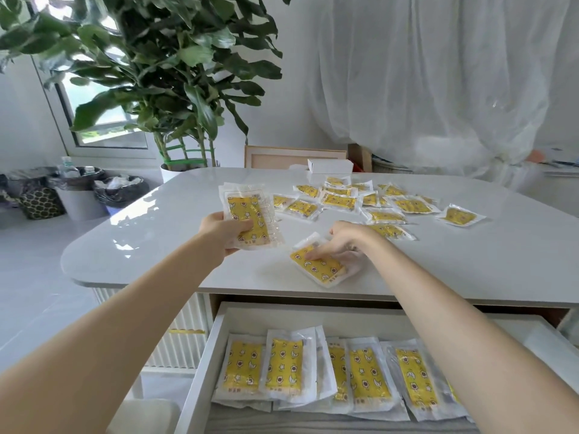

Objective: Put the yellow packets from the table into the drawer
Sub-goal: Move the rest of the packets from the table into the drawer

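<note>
My left hand (224, 231) grips a stack of yellow packets (250, 211) upright above the white table (150, 242). My right hand (344, 245) is on a single yellow packet (319, 269) lying near the table's front edge, fingers curled round its far end. Several more yellow packets (388, 203) lie scattered across the middle and right of the table. Below the front edge the drawer (203, 355) stands pulled out, with several yellow packets (285, 368) laid in rows inside it; my right forearm covers part of them.
A white box (330, 166) sits at the table's far edge. A large potted plant (175, 89) stands behind the table's left corner. Lined bins (78, 195) stand on the floor at left. A plastic-sheeted heap (454, 89) fills the back right.
</note>
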Available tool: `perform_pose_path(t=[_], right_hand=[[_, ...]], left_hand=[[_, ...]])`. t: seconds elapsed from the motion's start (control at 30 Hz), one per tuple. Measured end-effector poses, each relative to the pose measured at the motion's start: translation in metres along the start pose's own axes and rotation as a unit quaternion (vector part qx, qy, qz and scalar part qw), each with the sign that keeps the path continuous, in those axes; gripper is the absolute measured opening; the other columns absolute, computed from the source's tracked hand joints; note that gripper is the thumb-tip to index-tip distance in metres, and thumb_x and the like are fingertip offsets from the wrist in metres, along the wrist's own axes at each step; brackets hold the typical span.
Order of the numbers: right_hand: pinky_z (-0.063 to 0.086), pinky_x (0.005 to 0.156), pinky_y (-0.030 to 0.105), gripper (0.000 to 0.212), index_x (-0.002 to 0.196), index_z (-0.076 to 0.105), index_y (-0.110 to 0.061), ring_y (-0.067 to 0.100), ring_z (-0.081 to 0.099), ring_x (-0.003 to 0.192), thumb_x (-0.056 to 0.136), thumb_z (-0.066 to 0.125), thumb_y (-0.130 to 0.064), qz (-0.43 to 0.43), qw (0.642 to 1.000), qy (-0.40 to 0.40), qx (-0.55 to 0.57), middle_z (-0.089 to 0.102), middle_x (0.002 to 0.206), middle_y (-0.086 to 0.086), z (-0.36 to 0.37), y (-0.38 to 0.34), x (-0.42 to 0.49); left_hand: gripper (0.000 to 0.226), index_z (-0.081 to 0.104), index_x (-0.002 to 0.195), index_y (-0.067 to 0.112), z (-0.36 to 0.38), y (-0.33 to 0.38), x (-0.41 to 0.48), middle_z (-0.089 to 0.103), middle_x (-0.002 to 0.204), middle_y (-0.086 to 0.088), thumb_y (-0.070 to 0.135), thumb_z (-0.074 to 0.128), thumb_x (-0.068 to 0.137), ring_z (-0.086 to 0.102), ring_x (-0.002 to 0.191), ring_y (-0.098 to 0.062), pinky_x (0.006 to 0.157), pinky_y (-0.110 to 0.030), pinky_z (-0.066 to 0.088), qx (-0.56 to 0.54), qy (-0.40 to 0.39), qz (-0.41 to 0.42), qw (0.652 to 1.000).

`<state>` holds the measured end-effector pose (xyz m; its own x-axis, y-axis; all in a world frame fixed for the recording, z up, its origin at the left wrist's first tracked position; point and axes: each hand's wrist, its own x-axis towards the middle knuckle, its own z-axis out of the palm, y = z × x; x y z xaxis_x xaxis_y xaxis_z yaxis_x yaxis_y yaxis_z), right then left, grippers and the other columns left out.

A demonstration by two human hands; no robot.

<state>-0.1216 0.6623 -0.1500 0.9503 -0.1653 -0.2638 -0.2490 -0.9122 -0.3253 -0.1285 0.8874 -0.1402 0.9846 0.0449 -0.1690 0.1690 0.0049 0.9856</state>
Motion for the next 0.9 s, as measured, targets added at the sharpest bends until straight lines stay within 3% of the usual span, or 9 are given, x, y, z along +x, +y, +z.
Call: perform_pose_path(t=[0.1,0.23,0.37,0.47,0.6,0.7,0.77,0.83,0.9], right_hand=[[0.045,0.08,0.03,0.092,0.122,0.056,-0.004,0.025,0.059,0.105,0.058,0.076,-0.068,0.0,1.0,0.005,0.018,0.061,0.12,0.008,0.003,0.002,0.001],[0.051,0.091,0.034,0.117,0.126,0.057,-0.008,0.023,0.063,0.105,0.03,0.082,-0.07,0.004,0.988,0.013,0.153,0.065,0.119,0.005,0.01,0.008,-0.01],[0.053,0.082,0.03,0.061,0.104,0.059,-0.008,0.019,0.064,0.096,0.061,0.088,-0.039,-0.027,0.951,0.048,0.304,0.067,0.108,0.005,0.01,0.017,-0.026],[0.049,0.097,0.039,0.08,0.124,0.053,-0.005,0.024,0.058,0.114,0.06,0.088,-0.039,-0.051,0.905,0.132,0.402,0.06,0.125,0.007,0.005,0.024,-0.031],[0.047,0.087,0.029,0.053,0.122,0.056,-0.008,0.018,0.061,0.108,0.077,0.079,-0.027,-0.089,0.855,0.234,0.454,0.064,0.119,0.002,0.002,0.03,-0.044],[0.047,0.1,0.035,0.069,0.13,0.051,-0.013,0.015,0.059,0.112,0.074,0.076,-0.044,-0.094,0.858,0.276,0.423,0.06,0.125,-0.003,0.018,0.029,-0.053],[0.051,0.095,0.04,0.08,0.132,0.051,-0.014,0.018,0.063,0.109,0.068,0.071,-0.057,-0.094,0.864,0.272,0.413,0.065,0.122,0.001,0.033,0.031,-0.051],[0.053,0.09,0.036,0.079,0.132,0.05,-0.013,0.018,0.064,0.106,0.069,0.071,-0.056,-0.098,0.868,0.273,0.402,0.066,0.118,0.001,0.045,0.032,-0.051],[0.051,0.075,0.026,0.056,0.123,0.056,-0.013,0.018,0.065,0.097,0.077,0.074,-0.041,-0.105,0.875,0.277,0.382,0.068,0.107,0.0,0.05,0.031,-0.054]], left_hand=[[0.034,0.059,0.117,0.007,-0.001,-0.001,0.001,0.066,0.107,-0.009,0.005,0.068,0.084,0.063,0.072,-0.016,0.059,-0.024,0.049,0.004,0.001,-0.002,1.0],[0.035,0.059,0.117,0.007,0.0,0.003,-0.007,0.067,0.108,-0.009,0.007,0.069,0.084,0.064,0.076,-0.018,0.06,-0.023,0.049,0.003,-0.019,0.001,1.0],[0.042,0.057,0.121,0.007,0.006,0.003,-0.016,0.067,0.114,-0.011,0.007,0.072,0.081,0.064,0.088,-0.023,0.063,-0.026,0.05,0.012,-0.049,0.011,0.999],[0.044,0.055,0.122,0.008,0.012,0.0,-0.022,0.065,0.11,-0.007,0.006,0.071,0.081,0.062,0.09,-0.023,0.069,-0.029,0.048,0.022,-0.056,0.021,0.998],[0.043,0.052,0.122,0.01,0.022,-0.005,-0.031,0.06,0.109,-0.007,0.006,0.069,0.083,0.059,0.095,-0.023,0.079,-0.032,0.046,0.008,-0.058,0.047,0.997],[0.032,0.054,0.106,0.014,0.033,-0.015,-0.032,0.06,0.104,-0.006,0.005,0.072,0.081,0.058,0.097,-0.025,0.085,-0.035,0.05,0.028,-0.043,0.086,0.995],[0.029,0.049,0.095,0.018,0.04,-0.022,-0.031,0.057,0.101,-0.005,0.007,0.072,0.08,0.055,0.095,-0.023,0.084,-0.035,0.049,0.062,-0.032,0.107,0.992],[0.036,0.049,0.108,0.013,0.044,-0.029,-0.03,0.055,0.106,-0.005,0.011,0.072,0.081,0.054,0.096,-0.022,0.083,-0.035,0.048,0.109,-0.032,0.119,0.986],[0.046,0.046,0.121,0.01,0.045,-0.032,-0.029,0.054,0.108,-0.004,0.013,0.071,0.082,0.054,0.098,-0.021,0.083,-0.034,0.048,0.137,-0.033,0.121,0.983]])
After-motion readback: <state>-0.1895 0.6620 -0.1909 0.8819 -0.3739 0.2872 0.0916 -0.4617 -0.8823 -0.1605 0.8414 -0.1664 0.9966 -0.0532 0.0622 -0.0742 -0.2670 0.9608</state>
